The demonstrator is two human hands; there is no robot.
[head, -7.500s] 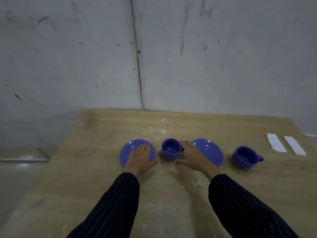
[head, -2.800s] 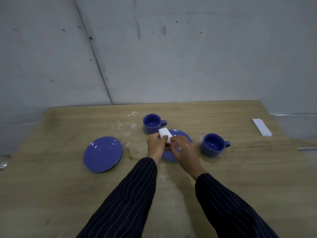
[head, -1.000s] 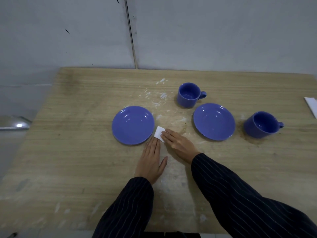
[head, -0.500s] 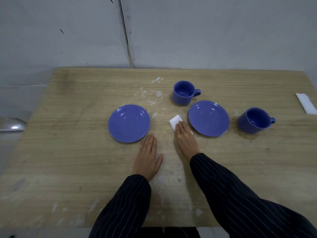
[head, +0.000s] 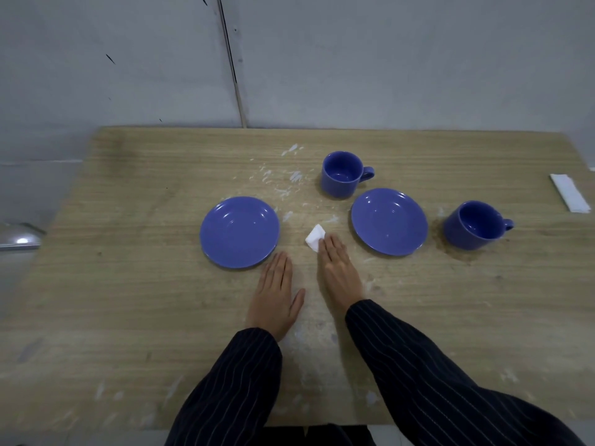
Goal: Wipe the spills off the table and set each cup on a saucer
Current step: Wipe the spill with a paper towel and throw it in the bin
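my right hand [head: 336,272] flat, straight fingers pressing the tissue [head: 315,237] on the table [head: 128,284] between two saucers [head: 239,231], my left hand [head: 277,297] flat beside it, both cups [head: 341,173] off saucers

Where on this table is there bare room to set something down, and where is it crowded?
Free: the table left of the left saucer, and the near right corner. Crowded: between the saucers, where the right hand presses a white tissue and the left hand rests.

Dim, even light; soft focus, wide-angle bending at edges.
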